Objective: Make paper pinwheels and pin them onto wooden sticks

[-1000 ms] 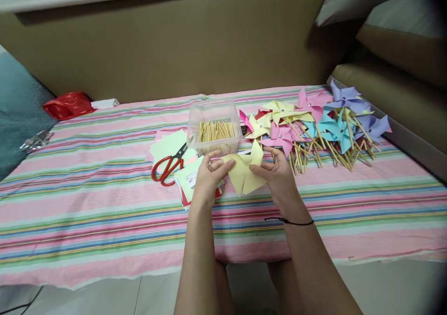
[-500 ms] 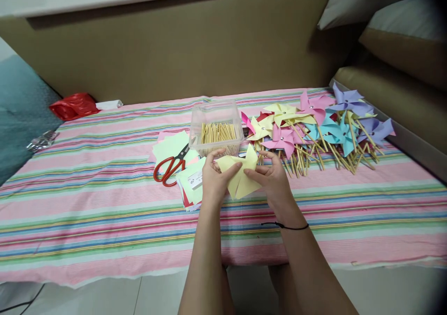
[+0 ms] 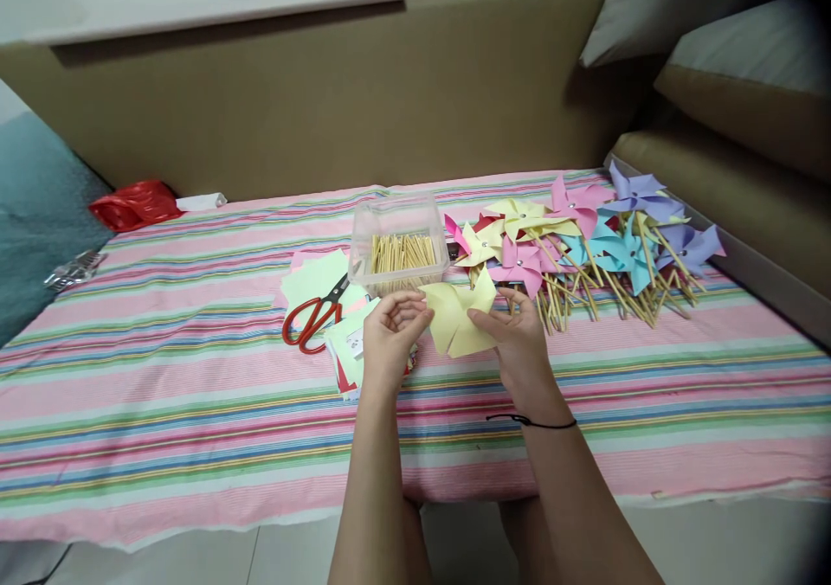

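Observation:
A pale yellow paper (image 3: 454,318), slit and partly folded with raised points, is held up between both hands. My left hand (image 3: 393,338) pinches its left edge with thumb and fingers. On the right side my right hand (image 3: 516,334) grips the paper, thumb on its front. Behind it stands a clear plastic box (image 3: 398,221) of short wooden sticks (image 3: 402,253). Red-handled scissors (image 3: 312,321) lie on light green sheets (image 3: 315,278). Near my left hand is a stack of coloured paper (image 3: 344,347) with a small white item on top.
Finished paper pinwheels (image 3: 519,260) on sticks lie heaped at the right. A red plastic bag (image 3: 136,206) and a white item (image 3: 201,202) sit at the back left. Cushions (image 3: 753,74) rise at the right rear. A striped cloth (image 3: 195,395) covers the surface.
The yellow paper has turned and rounded out in the hands. My left hand has shifted slightly left, its thumb now at the paper's edge. The view has tilted a little.

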Motion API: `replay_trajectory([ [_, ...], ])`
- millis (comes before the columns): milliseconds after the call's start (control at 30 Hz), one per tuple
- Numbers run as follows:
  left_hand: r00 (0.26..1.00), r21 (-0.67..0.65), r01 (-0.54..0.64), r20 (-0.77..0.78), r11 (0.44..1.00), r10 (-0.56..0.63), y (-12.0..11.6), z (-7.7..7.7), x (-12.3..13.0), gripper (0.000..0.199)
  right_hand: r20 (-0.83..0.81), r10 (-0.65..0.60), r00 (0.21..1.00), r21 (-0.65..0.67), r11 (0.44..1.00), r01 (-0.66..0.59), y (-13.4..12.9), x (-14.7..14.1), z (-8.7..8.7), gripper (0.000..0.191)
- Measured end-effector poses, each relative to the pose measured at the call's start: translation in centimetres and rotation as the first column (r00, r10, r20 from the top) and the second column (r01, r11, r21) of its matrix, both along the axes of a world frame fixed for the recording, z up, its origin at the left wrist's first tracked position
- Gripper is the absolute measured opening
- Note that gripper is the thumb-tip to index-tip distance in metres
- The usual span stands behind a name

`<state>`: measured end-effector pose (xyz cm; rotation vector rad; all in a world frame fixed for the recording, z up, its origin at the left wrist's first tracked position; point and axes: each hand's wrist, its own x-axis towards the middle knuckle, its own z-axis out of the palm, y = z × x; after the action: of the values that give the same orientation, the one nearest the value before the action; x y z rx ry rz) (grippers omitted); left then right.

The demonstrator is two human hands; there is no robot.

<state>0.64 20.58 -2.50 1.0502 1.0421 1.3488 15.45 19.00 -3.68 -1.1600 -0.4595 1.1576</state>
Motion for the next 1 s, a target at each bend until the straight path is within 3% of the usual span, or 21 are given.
replay_trajectory([
  [133,0.996,0.033,0.037,-0.082,0.999,-0.034,-0.2,0.2,0.0,0.015,0.012,-0.013,1.0,-0.002,1.0,0.013,0.0,-0.1,0.0,0.076],
  [267,0.977,0.148,0.108,-0.197,0.983,-0.078,-0.3,0.5,0.0,0.01,0.007,-0.009,1.0,0.002,1.0,0.009,0.1,-0.2,-0.1,0.074],
  [400,0.98,0.161,0.105,-0.185,0.981,-0.074,-0.2,0.3,0.5,0.009,0.012,0.005,1.0,0.001,1.0,-0.005,0.0,-0.4,0.0,0.075],
  [633,0.999,0.003,-0.035,0.034,0.999,0.035,-0.4,-0.3,1.9,0.017,0.008,0.01,1.0,0.016,1.0,-0.01,-0.2,-0.7,0.5,0.076],
  [800,0.987,-0.136,0.006,0.161,0.991,0.016,-0.5,-0.1,2.5,0.034,0.01,0.016,1.0,0.038,0.999,-0.017,-0.3,-0.7,0.6,0.074],
  [1000,0.986,-0.184,0.007,0.165,0.983,0.023,-0.2,-0.6,2.6,0.044,0.036,0.042,0.998,0.067,0.997,-0.044,-0.3,-0.7,0.5,0.076],
])
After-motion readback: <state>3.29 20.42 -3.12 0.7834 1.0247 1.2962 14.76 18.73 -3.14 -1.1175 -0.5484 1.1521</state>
